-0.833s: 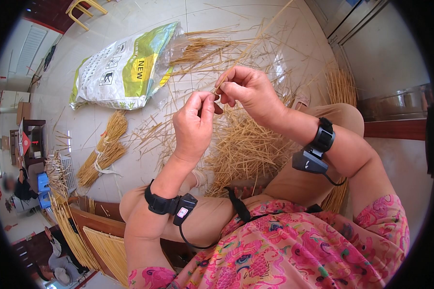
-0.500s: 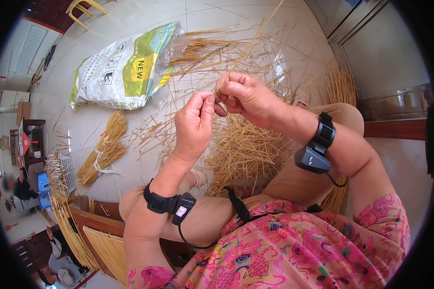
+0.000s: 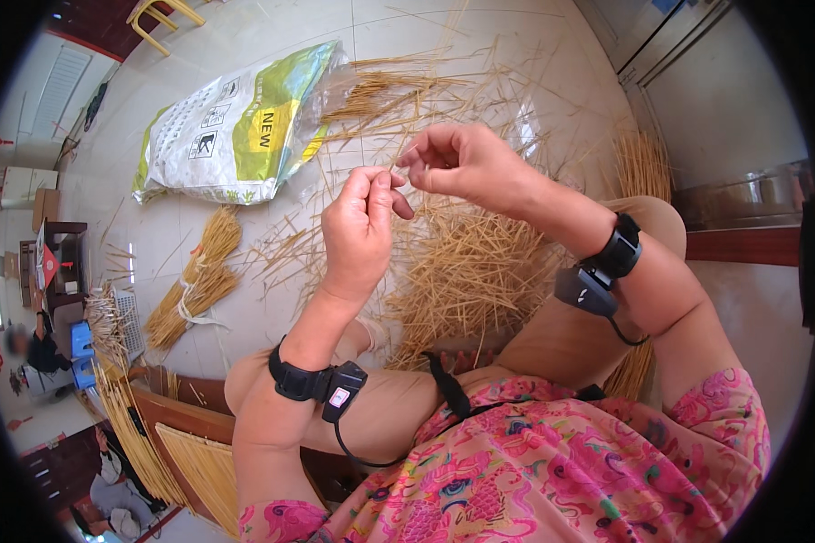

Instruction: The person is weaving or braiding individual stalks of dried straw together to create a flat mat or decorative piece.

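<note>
My left hand (image 3: 358, 226) is closed, thumb and fingertips pinched on a thin straw stalk, its wrist upright in the middle of the view. Just to its upper right, my right hand (image 3: 453, 167) has curled fingers close to the left fingertips; whatever is between them is too small to make out. Below both hands, a large heap of loose straw (image 3: 462, 281) lies on the tiled floor (image 3: 190, 136) between my legs. Both my wrists carry black strapped devices.
A white-green sack (image 3: 226, 118), tied straw bundles (image 3: 195, 281), a yellow stool (image 3: 154, 18), standing straw (image 3: 643, 163), a metal cabinet (image 3: 715, 127), a wooden frame with stalks (image 3: 190, 462), a basket (image 3: 129, 326) and blue stools (image 3: 81, 344) surround me. Other people are at the far left.
My right hand has risen slightly and shifted, its fingers loosening a little near my left fingertips. The long stalk above my hands looks fainter. My left hand has moved slightly leftward.
</note>
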Demonstrator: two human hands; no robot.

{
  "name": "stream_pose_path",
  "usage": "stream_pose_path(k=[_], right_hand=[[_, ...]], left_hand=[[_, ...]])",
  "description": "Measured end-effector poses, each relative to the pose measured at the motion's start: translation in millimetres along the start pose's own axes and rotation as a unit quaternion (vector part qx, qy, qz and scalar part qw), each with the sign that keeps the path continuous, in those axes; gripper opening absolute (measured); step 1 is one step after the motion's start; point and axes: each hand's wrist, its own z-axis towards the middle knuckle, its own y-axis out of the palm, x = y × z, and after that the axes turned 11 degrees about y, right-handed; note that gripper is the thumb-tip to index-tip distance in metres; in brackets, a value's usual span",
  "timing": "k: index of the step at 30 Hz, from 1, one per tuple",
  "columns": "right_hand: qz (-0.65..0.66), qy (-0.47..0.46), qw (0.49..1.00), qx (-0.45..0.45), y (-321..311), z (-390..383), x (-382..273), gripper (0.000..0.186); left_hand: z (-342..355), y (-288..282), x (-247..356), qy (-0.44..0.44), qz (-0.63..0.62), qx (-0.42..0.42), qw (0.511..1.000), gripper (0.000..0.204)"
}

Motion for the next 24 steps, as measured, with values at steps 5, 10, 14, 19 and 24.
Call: stream_pose_path(k=[5, 10, 14, 19, 24], right_hand=[[0.031, -0.024, 0.999, 0.035, 7.8, -5.7, -8.0, 0.009], [0.035, -0.026, 0.998, 0.051, 10.4, -4.4, -3.2, 0.010], [0.028, -0.018, 0.997, 0.069, 13.4, -5.5, -1.4, 0.010], [0.043, -0.020, 0.996, 0.077, 15.6, -5.0, 3.9, 0.009], [0.125, 0.026, 0.990, 0.064, 17.5, -6.4, 1.6, 0.008]], left_hand=[[0.2, 2.2, 3.0, -0.010, 0.019, -0.010, 1.000, 0.018], [0.4, 4.2, -0.1, 0.002, 0.032, -0.006, 0.999, 0.018], [0.5, 3.1, 3.9, -0.010, 0.044, -0.008, 0.999, 0.017], [-1.9, 4.8, 4.2, -0.008, 0.051, -0.012, 0.999, 0.016], [-2.6, 5.5, 3.2, 0.020, 0.078, -0.013, 0.997, 0.015]])
